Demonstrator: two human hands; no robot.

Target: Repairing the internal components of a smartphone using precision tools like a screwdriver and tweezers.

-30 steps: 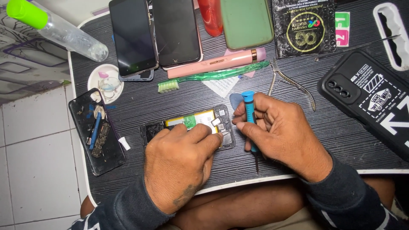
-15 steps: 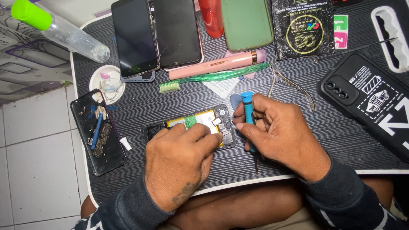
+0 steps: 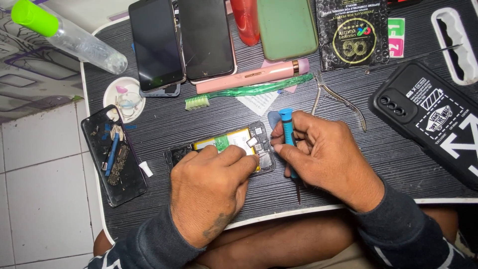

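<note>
Where black bubble pouch point(image 3: 352, 32) lies: round gold label, beyond both hands.

Hands: two, the left hand point(image 3: 209, 192) and the right hand point(image 3: 323, 152)
Opened phones: one opened phone point(image 3: 234, 142) under the hands
Phones with dark screens: two, one phone point(image 3: 155, 45) beside another phone point(image 3: 205, 37)
Phone cases: two, a green case point(image 3: 287, 27) and a black case point(image 3: 433, 117)
Screwdrivers: one blue screwdriver point(image 3: 288, 134)
Toothbrushes: one green toothbrush point(image 3: 239, 93)
Clear bottles: one bottle point(image 3: 64, 35)
Pliers: one pair of pliers point(image 3: 333, 99)
Pink tubes: one pink tube point(image 3: 251, 75)
</note>
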